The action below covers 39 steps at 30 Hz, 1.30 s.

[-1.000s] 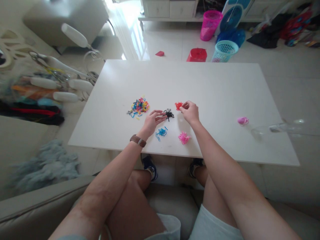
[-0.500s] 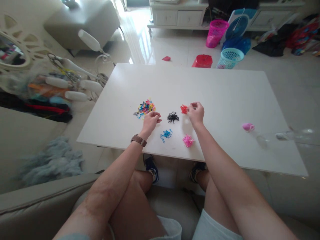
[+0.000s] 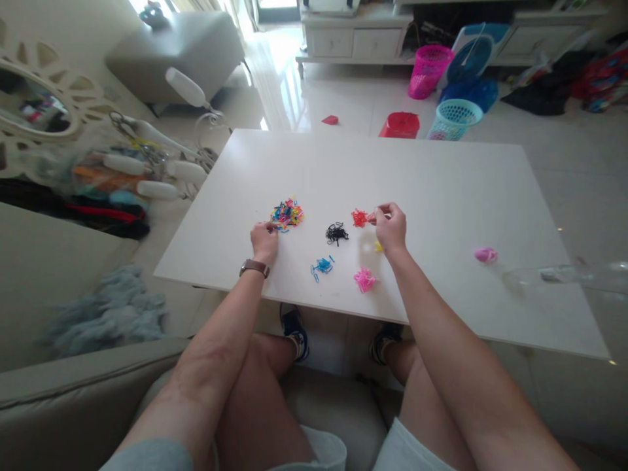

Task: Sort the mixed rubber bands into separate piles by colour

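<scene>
On the white table point(image 3: 441, 183) lies a mixed pile of coloured rubber bands point(image 3: 288, 213). Smaller sorted heaps lie near it: black point(image 3: 336, 232), red point(image 3: 359, 218), blue point(image 3: 322, 265), pink point(image 3: 364, 280) and a bit of yellow point(image 3: 377, 246). My left hand point(image 3: 265, 241), with a brown watch at the wrist, has its fingers curled and pinching at the near edge of the mixed pile. My right hand point(image 3: 391, 226) is closed, pinching a red band just right of the red heap.
A pink object point(image 3: 485, 254) lies at the table's right, beside a clear bottle point(image 3: 564, 278) on its side. Pink point(image 3: 428, 69) and teal point(image 3: 453, 118) baskets and a red box point(image 3: 400, 124) stand on the floor beyond. Clutter sits left of the table.
My left hand has moved left from the black heap to the mixed pile and closed its fingers there. My right hand has stayed by the red heap. The view has shifted slightly.
</scene>
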Available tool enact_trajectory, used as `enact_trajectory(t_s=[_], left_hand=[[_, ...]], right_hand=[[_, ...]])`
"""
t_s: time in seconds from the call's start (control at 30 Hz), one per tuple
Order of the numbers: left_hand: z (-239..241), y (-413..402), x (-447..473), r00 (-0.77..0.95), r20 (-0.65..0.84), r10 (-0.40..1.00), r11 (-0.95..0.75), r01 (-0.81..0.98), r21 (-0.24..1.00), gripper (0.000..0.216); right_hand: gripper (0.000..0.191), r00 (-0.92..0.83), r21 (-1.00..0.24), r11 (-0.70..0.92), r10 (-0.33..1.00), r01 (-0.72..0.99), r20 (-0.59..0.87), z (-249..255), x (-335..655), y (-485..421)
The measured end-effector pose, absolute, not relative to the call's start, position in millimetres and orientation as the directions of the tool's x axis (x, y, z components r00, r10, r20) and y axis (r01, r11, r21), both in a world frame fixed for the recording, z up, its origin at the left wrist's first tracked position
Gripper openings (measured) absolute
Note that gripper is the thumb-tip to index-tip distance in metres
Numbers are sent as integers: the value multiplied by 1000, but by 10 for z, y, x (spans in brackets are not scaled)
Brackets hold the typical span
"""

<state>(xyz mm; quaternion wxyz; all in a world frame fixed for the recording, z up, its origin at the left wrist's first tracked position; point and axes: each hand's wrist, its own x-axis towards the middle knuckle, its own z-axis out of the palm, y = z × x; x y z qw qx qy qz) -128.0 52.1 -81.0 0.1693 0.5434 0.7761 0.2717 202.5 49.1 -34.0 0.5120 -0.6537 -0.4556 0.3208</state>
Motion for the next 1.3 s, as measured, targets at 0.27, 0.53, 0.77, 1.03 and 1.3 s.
enact_trajectory(t_s=[0.27, 0.53, 0.77, 1.03, 1.3], left_hand=[[-743, 538, -1320, -413, -25, 910, 333, 696, 636, 9], [-526, 594, -1113, -351, -10, 936, 213, 545, 811, 10], [-347, 413, -538, 53, -84, 995, 76, 146, 986, 22], [-237, 261, -341, 223, -122, 967, 99, 115, 989, 28], [-306, 289, -424, 220, -106, 970, 85, 105, 991, 29]], right_hand=[[10, 348, -958, -67, 937, 281, 36, -343, 2071, 479], [10, 295, -961, -77, 955, 266, 5, -278, 1972, 439], [20, -37, -978, -53, 997, 202, -62, -307, 1658, 326], [16, -195, -996, -39, 979, 81, -54, -272, 1486, 263], [13, -55, -989, -150, 987, 16, -151, -288, 1491, 316]])
